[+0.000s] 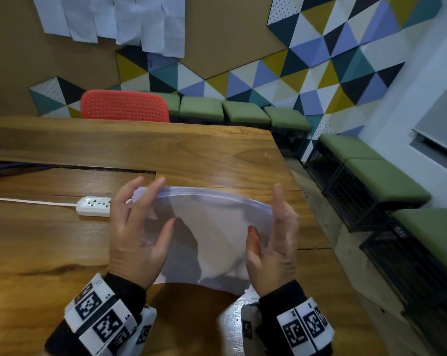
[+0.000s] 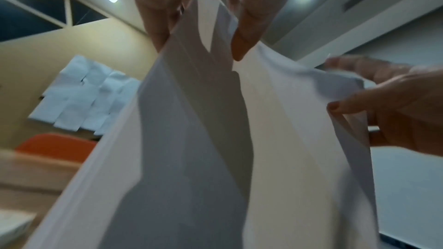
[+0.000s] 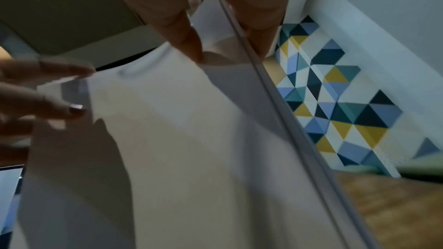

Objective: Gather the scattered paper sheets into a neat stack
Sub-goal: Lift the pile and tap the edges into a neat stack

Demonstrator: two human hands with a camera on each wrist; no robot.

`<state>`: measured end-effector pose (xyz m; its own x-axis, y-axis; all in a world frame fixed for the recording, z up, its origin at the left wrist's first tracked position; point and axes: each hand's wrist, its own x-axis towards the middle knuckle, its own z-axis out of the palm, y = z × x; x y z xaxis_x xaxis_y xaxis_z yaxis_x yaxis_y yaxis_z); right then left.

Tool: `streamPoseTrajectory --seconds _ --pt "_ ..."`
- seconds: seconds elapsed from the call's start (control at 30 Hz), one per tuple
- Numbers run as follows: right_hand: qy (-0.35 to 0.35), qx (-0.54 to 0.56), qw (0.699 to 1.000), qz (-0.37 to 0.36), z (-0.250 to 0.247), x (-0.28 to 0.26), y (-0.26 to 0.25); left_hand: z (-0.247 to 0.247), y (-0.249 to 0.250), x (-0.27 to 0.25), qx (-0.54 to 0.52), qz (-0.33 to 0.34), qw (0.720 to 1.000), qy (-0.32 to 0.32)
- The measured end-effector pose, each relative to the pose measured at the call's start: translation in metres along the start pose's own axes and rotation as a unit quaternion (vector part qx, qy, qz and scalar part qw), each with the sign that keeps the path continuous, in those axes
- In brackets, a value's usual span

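Head view: a sheaf of white paper sheets (image 1: 217, 227) is held up above the brown wooden desk (image 1: 166, 150), bowed upward along its far edge. The left hand (image 1: 137, 235) grips its left side, thumb on the near face and fingers curled over the far edge; the right hand (image 1: 273, 242) grips the right side the same way. Left wrist view adds what the head view lacks: the sheets (image 2: 215, 139) are not flush, several edges fan apart between thumb and fingers (image 2: 158, 16), and the right hand (image 2: 395, 105) pinches a loose corner. Right wrist view shows the sheets' (image 3: 179, 149) right edge as a tight layered strip under the right hand's fingers (image 3: 251, 16); the left hand (image 3: 36, 97) is blurred, so its hold is probably a pinch. Surroundings: a white power strip (image 1: 94, 205) with cord lies on the desk just beside the left hand; a red perforated chair (image 1: 124, 105) stands behind the desk; green cushioned stools (image 1: 371, 176) line the wall of coloured triangles; white papers (image 1: 109, 19) hang on a board.
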<state>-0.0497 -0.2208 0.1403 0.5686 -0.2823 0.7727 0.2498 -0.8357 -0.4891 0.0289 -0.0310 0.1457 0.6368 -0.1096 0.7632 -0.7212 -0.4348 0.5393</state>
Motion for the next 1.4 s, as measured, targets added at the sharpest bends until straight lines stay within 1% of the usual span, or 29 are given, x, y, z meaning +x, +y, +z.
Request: streamPoseTrajectory --seconds 0.07,0.13,0.33,0.5,0.6,0.73,0.83,0.93,1.03,1.13,1.27,1.4 --pt "-0.013 0.005 1.0 0.017 -0.001 -0.002 0.0 -0.003 -0.004 -0.005 0.006 -0.032 0.999 -0.033" --pt "-0.023 0.002 0.999 0.027 -0.001 -0.003 0.001 -0.002 -0.006 -0.008 0.008 -0.029 0.998 -0.047" --pt "-0.057 -0.022 0.998 0.019 -0.005 -0.007 0.004 -0.007 -0.012 -0.012 -0.027 -0.046 0.997 -0.048" --pt "-0.068 -0.062 0.996 0.013 -0.006 -0.008 -0.001 -0.007 -0.013 -0.01 -0.003 -0.022 0.999 -0.048" --pt "-0.059 -0.043 0.997 0.032 -0.007 -0.008 0.0 -0.007 -0.015 -0.011 -0.015 -0.051 0.997 -0.058" --pt "-0.051 -0.027 0.998 0.036 -0.004 -0.007 -0.004 -0.007 -0.015 -0.01 -0.025 -0.042 0.997 -0.065" --pt "-0.023 0.002 0.998 0.062 -0.004 -0.008 -0.005 -0.008 -0.016 -0.011 -0.042 -0.063 0.995 -0.068" --pt "-0.024 0.006 0.998 0.066 -0.005 -0.008 -0.005 -0.008 -0.014 -0.011 -0.032 -0.04 0.996 -0.075" --pt "-0.015 0.024 0.996 0.085 -0.004 -0.007 -0.006 -0.007 -0.013 -0.011 -0.036 -0.048 0.996 -0.073" --pt "-0.006 0.026 0.997 0.078 -0.004 -0.007 -0.008 -0.008 -0.012 -0.009 -0.043 -0.054 0.995 -0.072" --pt "-0.015 0.022 0.996 0.079 -0.005 -0.007 -0.009 -0.01 -0.007 -0.007 -0.043 -0.064 0.993 -0.088" --pt "0.004 0.025 0.997 0.075 -0.008 -0.004 -0.007 -0.012 -0.003 -0.005 -0.042 -0.059 0.994 -0.086"
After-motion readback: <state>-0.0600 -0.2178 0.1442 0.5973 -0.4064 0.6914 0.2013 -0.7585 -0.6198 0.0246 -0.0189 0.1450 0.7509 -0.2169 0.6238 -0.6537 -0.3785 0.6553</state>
